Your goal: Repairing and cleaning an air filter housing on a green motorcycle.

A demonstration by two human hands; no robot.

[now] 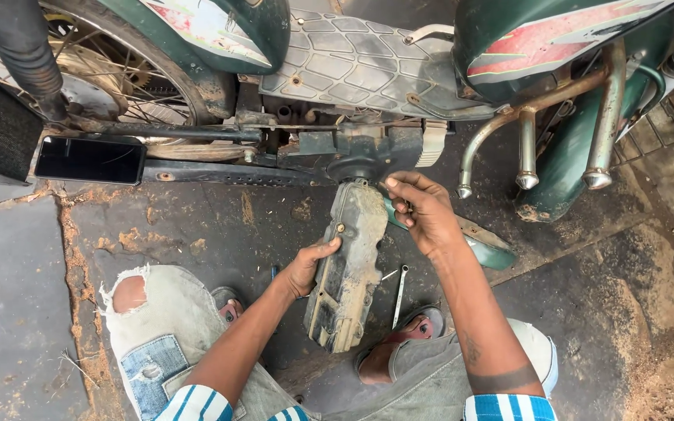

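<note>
From my head camera I look down at my two hands and a dirty grey, long metal engine cover (346, 269). It sits in the middle of the picture, tilted, with its top end touching the dark round part under the old green motorbike (368, 47) at twelve o'clock.

My left hand (308, 265) is at nine o'clock of the cover. My fingers are wrapped around its left edge and my thumb lies on top, so my hand is closed tight on the cover.

My right hand (423, 210) is at one o'clock of the cover, just beside its top end. My fingers are curled in together. I cannot tell if I pinch something small in them.

A thin silver spanner (399, 292) lies on the dark oily floor (220, 226) at three o'clock of the cover, near my foot in a sandal (399, 347). My knee shows through a hole in my torn grey trousers (165, 320) at eight o'clock. A black flat footrest (91, 160) sticks out at ten o'clock. Rusty chrome pipes (528, 148) hang at two o'clock. A green curved panel (489, 245) lies on the floor under my right wrist.
</note>
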